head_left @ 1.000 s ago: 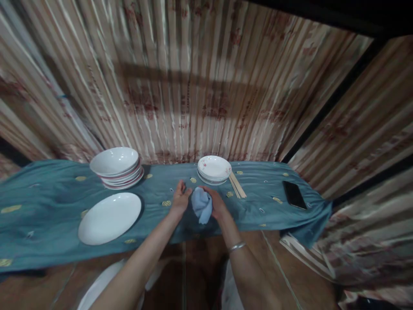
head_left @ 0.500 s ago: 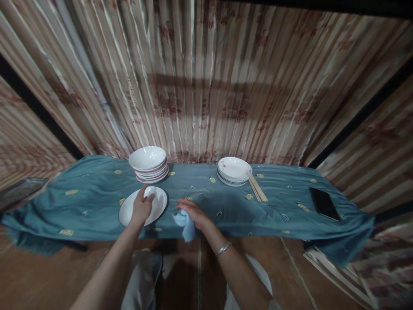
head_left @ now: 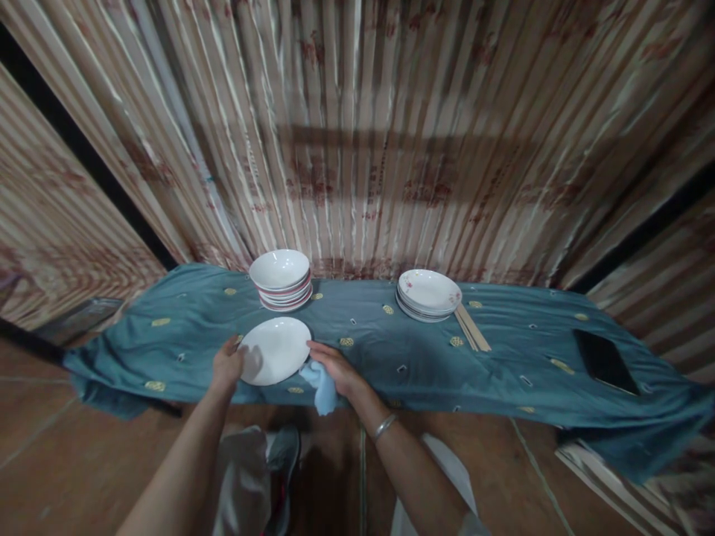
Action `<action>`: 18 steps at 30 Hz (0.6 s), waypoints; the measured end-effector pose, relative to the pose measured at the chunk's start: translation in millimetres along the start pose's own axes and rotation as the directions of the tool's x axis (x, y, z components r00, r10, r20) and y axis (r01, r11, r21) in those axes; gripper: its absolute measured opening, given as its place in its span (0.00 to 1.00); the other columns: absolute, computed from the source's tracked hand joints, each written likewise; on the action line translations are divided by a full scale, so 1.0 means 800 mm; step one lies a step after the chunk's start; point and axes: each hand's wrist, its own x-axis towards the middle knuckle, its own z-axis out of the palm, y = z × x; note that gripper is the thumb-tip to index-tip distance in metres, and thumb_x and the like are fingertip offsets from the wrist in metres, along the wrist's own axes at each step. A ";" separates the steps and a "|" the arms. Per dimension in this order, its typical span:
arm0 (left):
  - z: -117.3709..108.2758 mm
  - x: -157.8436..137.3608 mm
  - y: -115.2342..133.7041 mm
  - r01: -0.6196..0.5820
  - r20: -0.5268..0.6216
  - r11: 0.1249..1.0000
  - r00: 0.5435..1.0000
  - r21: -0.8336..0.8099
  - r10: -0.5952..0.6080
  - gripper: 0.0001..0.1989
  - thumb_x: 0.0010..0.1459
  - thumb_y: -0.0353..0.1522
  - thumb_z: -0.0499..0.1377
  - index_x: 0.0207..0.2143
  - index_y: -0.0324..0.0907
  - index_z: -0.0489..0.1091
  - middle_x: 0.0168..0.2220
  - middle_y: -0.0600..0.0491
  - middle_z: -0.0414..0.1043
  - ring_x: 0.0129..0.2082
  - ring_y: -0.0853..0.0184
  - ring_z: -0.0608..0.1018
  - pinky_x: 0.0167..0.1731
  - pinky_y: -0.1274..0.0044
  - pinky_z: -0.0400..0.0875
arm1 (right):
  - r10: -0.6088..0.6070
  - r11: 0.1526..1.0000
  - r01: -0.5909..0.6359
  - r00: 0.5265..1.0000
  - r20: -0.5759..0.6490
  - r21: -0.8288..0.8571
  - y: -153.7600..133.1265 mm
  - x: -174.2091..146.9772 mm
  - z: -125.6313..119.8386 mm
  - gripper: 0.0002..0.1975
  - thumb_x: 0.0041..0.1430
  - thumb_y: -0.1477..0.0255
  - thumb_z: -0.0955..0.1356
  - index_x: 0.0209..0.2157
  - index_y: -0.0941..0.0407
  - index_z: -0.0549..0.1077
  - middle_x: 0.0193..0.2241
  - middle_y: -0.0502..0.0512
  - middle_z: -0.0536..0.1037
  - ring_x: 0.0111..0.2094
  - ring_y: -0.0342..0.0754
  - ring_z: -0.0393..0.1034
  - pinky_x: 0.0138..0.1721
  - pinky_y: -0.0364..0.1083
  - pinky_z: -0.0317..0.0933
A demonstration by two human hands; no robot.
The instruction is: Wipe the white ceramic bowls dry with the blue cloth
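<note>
A plain white plate (head_left: 276, 351) is between my hands near the table's front edge. My left hand (head_left: 226, 365) grips its left rim, thumb near the top of the rim and the other fingers partly hidden. My right hand (head_left: 335, 368) holds a bunched light blue cloth (head_left: 324, 391) that hangs below the palm. Its fingertips touch the plate's right rim. Whether the plate rests on the cloth or is slightly raised, I cannot tell. Just behind it stands a stack of white bowls (head_left: 281, 272) with red-banded dishes beneath.
A stack of flower-patterned white plates (head_left: 430, 292) stands right of centre, with wooden chopsticks (head_left: 472, 329) beside it. A black phone-like slab (head_left: 606, 361) lies at the right. The teal tablecloth (head_left: 369, 372) hangs over the front edge; a pleated curtain (head_left: 357, 149) backs the table.
My left hand has moved from over the plate to its left rim. My right hand, with the cloth, now meets the right rim. The view has shifted slightly left.
</note>
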 end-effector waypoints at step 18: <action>0.104 -0.105 0.045 0.348 0.410 0.883 0.889 -0.315 -0.204 0.14 0.36 0.24 0.67 0.31 0.39 0.73 0.33 0.49 0.78 0.33 0.66 0.78 0.37 0.73 0.73 | -0.138 0.989 0.150 0.915 -0.379 0.001 -0.105 -0.085 -0.101 0.11 0.41 0.67 0.75 0.29 0.57 0.79 0.25 0.48 0.81 0.25 0.42 0.70 0.31 0.41 0.64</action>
